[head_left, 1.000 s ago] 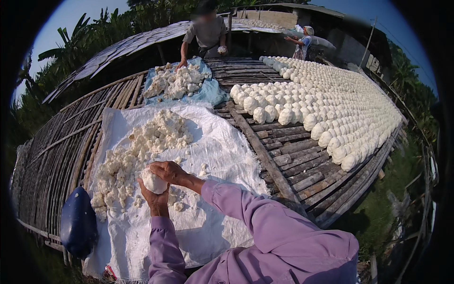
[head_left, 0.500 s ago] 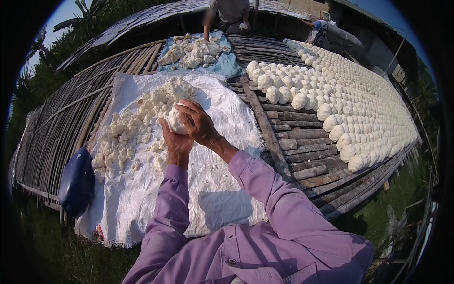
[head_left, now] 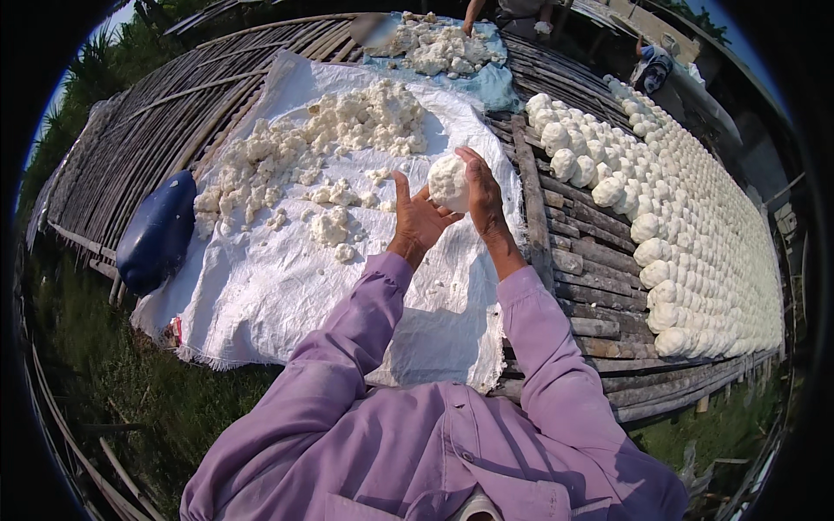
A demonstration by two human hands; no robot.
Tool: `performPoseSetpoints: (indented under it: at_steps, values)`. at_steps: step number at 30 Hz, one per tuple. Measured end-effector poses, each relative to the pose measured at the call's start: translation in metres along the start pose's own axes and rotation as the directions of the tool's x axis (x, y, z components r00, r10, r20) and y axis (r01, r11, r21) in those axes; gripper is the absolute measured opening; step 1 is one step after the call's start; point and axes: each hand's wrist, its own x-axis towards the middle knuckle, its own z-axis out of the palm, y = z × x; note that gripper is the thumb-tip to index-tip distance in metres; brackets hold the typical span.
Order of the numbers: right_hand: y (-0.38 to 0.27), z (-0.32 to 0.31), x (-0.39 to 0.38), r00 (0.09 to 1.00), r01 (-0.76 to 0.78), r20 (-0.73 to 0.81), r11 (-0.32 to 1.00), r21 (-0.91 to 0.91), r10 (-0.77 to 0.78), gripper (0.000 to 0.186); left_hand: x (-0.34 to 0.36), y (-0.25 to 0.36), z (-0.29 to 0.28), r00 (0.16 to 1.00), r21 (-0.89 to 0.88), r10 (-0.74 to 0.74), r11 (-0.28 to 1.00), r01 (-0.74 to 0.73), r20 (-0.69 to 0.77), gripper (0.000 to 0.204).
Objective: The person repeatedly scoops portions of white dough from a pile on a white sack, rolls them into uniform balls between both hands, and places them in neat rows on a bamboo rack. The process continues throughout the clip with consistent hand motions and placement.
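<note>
A rounded ball of white, crumbly dough-like stuff (head_left: 447, 182) is up over the white woven sheet (head_left: 261, 304). My right hand (head_left: 485, 195) cups its right side, fingers bent over the top. Just below and left of the ball, my left hand (head_left: 421, 219) is open, palm up, thumb raised and apart; its fingertips reach under the ball, and whether they bear its weight I cannot tell. Loose lumps of the same white stuff (head_left: 365, 117) lie heaped on the sheet beyond my hands, with smaller crumbs (head_left: 330, 226) closer in.
Rows of similar white balls (head_left: 695, 252) cover the slatted pole platform (head_left: 599, 252) at right. A dark blue container (head_left: 158, 233) lies at the sheet's left edge. Beyond, another person's hand (head_left: 469, 26) is at lumps on a blue sheet (head_left: 495, 87). A second person (head_left: 656, 69) is far right.
The view has swung left and down, so the scene sits differently. My hands have parted somewhat: the left has opened away from the ball, while the right stays on it, moved toward the right-hand rows.
</note>
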Motion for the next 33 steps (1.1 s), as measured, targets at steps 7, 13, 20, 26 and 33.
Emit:
performPoseSetpoints:
  at_steps: [7, 13, 20, 26, 33]
  values:
    - [-0.039, -0.035, 0.007, 0.863, 0.333, -0.230, 0.849, -0.411, -0.450, 0.048, 0.007, -0.033, 0.012, 0.992, 0.007, -0.104, 0.995, 0.104, 0.074, 0.095]
    - [0.002, -0.059, 0.009, 0.968, -0.143, -0.208, 0.990, 0.007, 0.141, 0.063, 0.013, -0.049, 0.037, 0.981, -0.053, -0.155, 0.985, 0.162, 0.121, 0.122]
    - [-0.013, -0.086, 0.006, 0.996, 0.072, -0.052, 0.991, -0.111, -0.078, 0.053, 0.027, -0.069, 0.038, 0.984, 0.031, -0.125, 0.992, 0.122, 0.129, 0.095]
    - [0.016, -0.079, 0.010, 0.980, -0.194, -0.115, 0.880, -0.434, 0.159, 0.056, 0.028, -0.080, 0.043, 0.942, 0.112, -0.212, 0.976, 0.189, 0.259, 0.108]
    - [0.010, -0.098, 0.009, 1.000, 0.004, 0.011, 0.971, -0.240, -0.002, 0.067, 0.044, -0.081, 0.040, 0.974, 0.043, -0.063, 0.998, 0.055, 0.218, 0.103]
